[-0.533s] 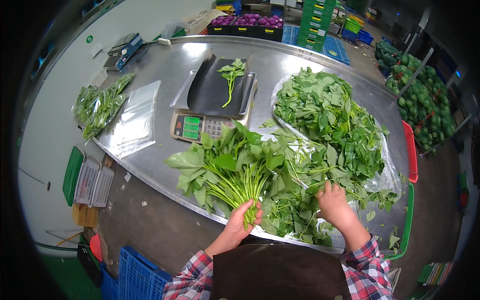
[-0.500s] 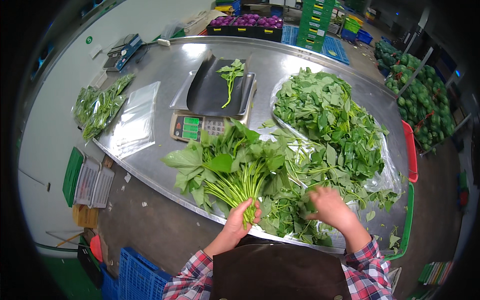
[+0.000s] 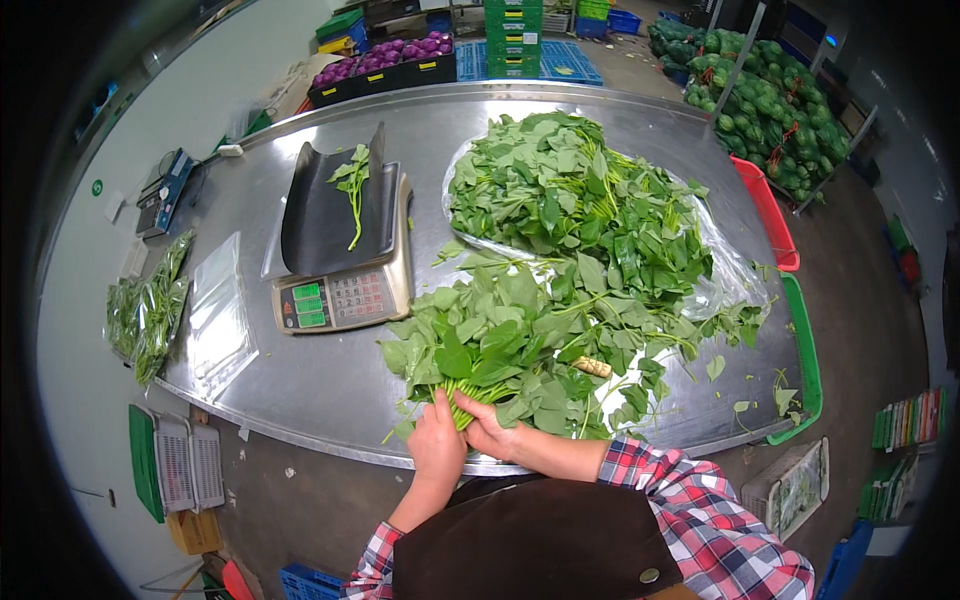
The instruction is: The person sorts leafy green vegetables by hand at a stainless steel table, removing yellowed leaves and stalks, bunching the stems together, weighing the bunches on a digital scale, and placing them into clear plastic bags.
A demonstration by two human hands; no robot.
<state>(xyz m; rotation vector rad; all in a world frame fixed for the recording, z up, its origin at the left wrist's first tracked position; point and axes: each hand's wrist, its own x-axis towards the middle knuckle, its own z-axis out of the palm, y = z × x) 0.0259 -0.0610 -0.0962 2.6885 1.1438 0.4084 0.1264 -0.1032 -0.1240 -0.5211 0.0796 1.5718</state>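
Leafy bunch (image 3: 470, 350) in two-handed hold; 12 o'clock is pointing to the far edge of the steel table (image 3: 430, 150). The bunch is lying at the table's 6 o'clock. From its 7 o'clock, the left hand (image 3: 437, 440) is wrapping the stems; from 5 o'clock, the right hand (image 3: 490, 432) is clasping them, some fingers hiding. I am judging it light, stems springy, leaves soft, bruising easily, perhaps slippery; the bare stems are offering the safest hold. At 10 o'clock, a scale (image 3: 398, 260) is showing green-lit display windows (image 3: 309, 305) beside printed keys (image 3: 358, 293). Farther out, a round green mark (image 3: 97, 187) is standing on the wall (image 3: 65, 330). I am making out no brand.
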